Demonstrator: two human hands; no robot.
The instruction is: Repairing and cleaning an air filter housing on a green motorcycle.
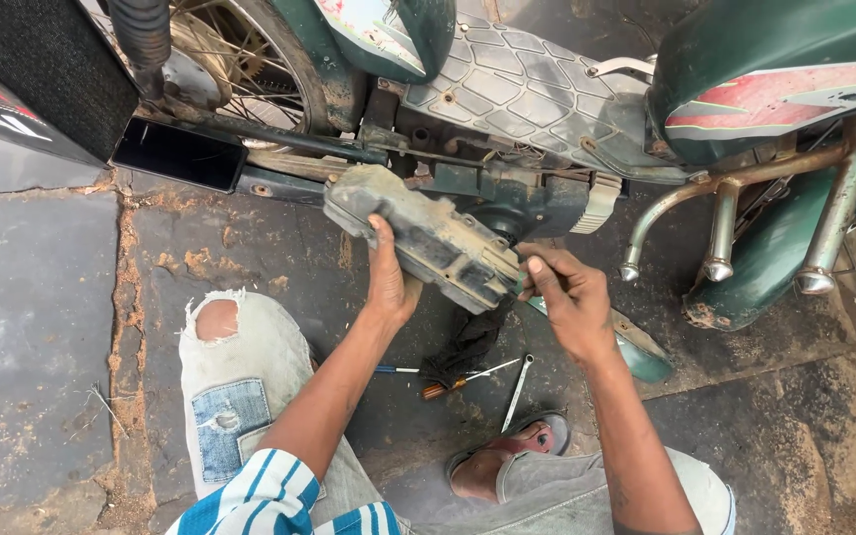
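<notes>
Dark stone paving (pixel 42 327) with sandy, cracked joints forms the floor; a green motorbike (pixel 745 89) stands across the top of the view with its side panel removed. The grey engine-side cover (pixel 418 238), an elongated, grimy moulded casing, sits tilted just in front of the bike's lower frame, held clear of the ground between both hands. The left hand (pixel 388 282) is clenched around the cover's lower edge near its middle, thumb laid up the outer face. The right hand (pixel 567 297) pinches the cover's right end, fingertips closed on its corner. Judged from its ribbed, box-like form, the cover is stiff and moderately light, probably plastic or thin cast material; the oily dirt makes it likely slippery, and its thin rim and mounting lugs could crack if twisted. Holding at two well-separated points along the rim, as shown, suits it best. On the paving below lie a screwdriver (pixel 453 381), a spanner (pixel 518 391) and a black rag (pixel 463 347), near a sandalled foot (pixel 507 458).
</notes>
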